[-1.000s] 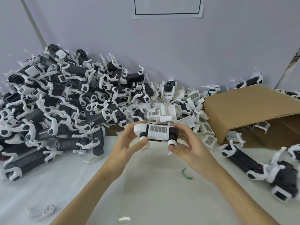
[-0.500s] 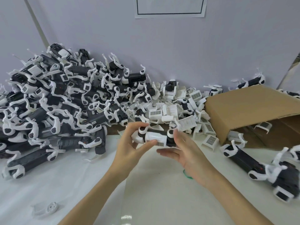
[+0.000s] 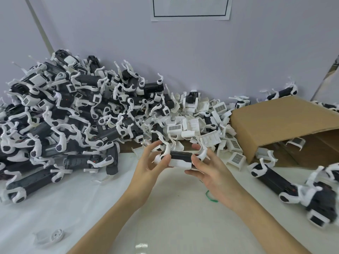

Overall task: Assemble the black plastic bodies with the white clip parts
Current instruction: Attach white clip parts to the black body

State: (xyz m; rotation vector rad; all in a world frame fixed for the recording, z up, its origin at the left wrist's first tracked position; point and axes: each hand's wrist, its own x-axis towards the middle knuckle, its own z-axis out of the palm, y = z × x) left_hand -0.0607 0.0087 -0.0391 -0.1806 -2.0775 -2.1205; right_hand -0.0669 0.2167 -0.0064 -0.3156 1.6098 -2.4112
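A black plastic body point(image 3: 180, 156) with white arms and a white clip part point(image 3: 180, 164) along its lower side is held above the table's middle. My left hand point(image 3: 150, 165) pinches its left end with thumb and fingers. My right hand point(image 3: 211, 167) holds its right end, fingers curled behind it and thumb under it. A big heap of assembled black bodies point(image 3: 60, 118) lies at the left. Loose white clip parts point(image 3: 200, 127) are piled behind the hands.
A tipped cardboard box point(image 3: 278, 123) lies open at the right, white parts inside. More black bodies point(image 3: 286, 186) lie at the right edge. A green wire scrap point(image 3: 210, 197) and a small clear-bagged white part point(image 3: 53, 235) rest on the white table.
The held body has been rolled over in both hands: its barcode-patterned face, up at first, now faces down and the white arms point up.
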